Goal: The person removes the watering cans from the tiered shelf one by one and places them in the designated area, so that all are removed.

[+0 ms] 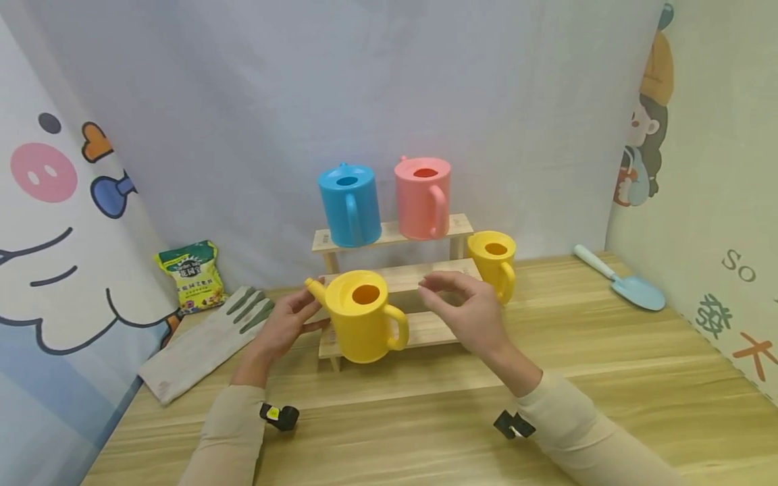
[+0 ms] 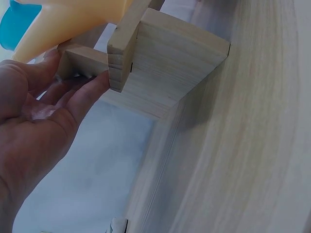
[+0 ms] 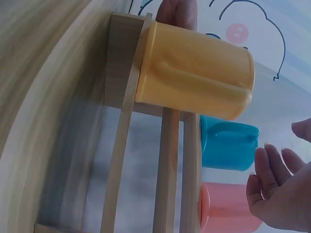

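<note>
A yellow watering can (image 1: 360,331) stands on the lowest step of a small wooden stand (image 1: 425,329), its spout to the left and handle to the right. Beside the spout is my left hand (image 1: 287,325); in the left wrist view its fingertips are right at the ends of the stand's boards (image 2: 121,53). My right hand (image 1: 467,307) hovers right of the can's handle, thumb and fingers bent and apart with nothing between them. On the top step sit a blue watering can (image 1: 358,212) and a pink watering can (image 1: 419,206).
Another yellow watering can (image 1: 486,253) stands behind the stand's right end. A light blue hand trowel (image 1: 635,290) lies at the right. At the left are a pair of gloves (image 1: 194,351) and a green and yellow packet (image 1: 194,280). Curtains hang behind the table.
</note>
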Demonstrator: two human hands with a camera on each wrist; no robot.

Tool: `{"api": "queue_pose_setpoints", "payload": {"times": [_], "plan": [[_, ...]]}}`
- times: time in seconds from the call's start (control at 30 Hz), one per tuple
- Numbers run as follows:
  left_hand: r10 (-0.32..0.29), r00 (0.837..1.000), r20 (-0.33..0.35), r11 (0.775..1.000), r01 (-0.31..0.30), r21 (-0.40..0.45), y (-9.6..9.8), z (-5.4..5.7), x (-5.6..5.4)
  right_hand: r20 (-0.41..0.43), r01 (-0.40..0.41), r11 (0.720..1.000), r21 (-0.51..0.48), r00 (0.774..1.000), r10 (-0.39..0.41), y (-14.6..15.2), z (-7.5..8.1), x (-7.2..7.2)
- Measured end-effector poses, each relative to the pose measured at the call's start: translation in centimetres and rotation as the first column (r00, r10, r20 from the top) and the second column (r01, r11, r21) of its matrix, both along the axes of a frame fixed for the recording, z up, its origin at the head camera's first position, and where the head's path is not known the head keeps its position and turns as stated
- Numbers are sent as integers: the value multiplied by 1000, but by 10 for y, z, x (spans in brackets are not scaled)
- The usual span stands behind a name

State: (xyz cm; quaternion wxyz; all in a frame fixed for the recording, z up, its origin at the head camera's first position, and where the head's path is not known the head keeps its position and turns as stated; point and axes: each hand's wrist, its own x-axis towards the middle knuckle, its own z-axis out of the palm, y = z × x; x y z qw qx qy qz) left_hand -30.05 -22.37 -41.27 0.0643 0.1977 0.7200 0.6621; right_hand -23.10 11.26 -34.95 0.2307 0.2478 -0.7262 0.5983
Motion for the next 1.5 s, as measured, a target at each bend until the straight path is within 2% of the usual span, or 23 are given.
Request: {"api": "queue_pose_setpoints", "payload": {"times": [0.13,0.27,0.5,0.7,0.9,1.23,1.5], "plan": [[0,1000,5,1000,0,2,1,1,1,62,-39,997,68,998,35,-10,-5,1],[0,1000,5,1000,0,-1,1,1,0,70,-52,994,94,996,46,-19,-11,-1],[-1,1000,4,1000,1,-4,0,-1,0,123,-94,991,93,989,82,-30,-19,1],[-1,1000,3,1000,1,1,1,0,0,122,-106,989,102,988,94,-37,-26,1],[-5,1000,6,1000,5,9,1,0,0,181,-79,995,57,981,68,-41,-31,1],[8,1000,0,1000,-8,-6,-1,1,3,257,-92,994,-52,961,102,-46,-33,-2],[-5,1000,3,1000,5,10,-1,1,4,319,-89,991,-99,941,116,-43,-25,2]]}}
